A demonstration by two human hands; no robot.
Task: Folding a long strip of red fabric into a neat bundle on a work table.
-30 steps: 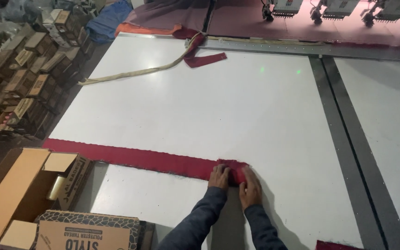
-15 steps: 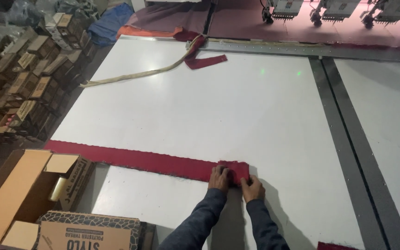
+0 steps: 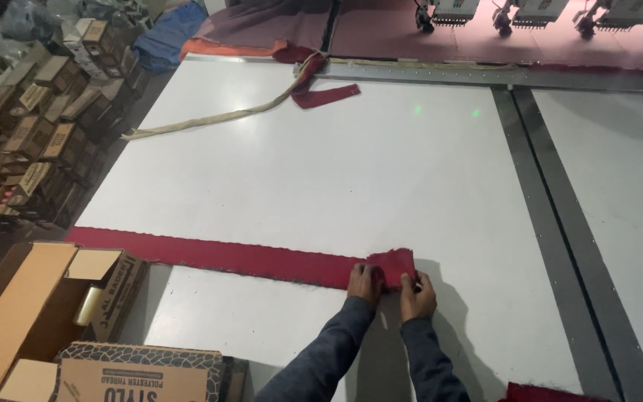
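On the white worktop (image 3: 426,171), both hands pinch the folded right end of a red strip (image 3: 217,254); left hand (image 3: 365,281), right hand (image 3: 417,295). Its length runs leftward from them.

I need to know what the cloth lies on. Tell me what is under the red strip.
The red strip lies flat on the white table. Its folded end is under the left hand and right hand, so anything beneath the fold is hidden.

A plain dark red fabric strip (image 3: 247,257) lies on a white table (image 3: 381,164), beside brown cardboard boxes (image 3: 46,313).
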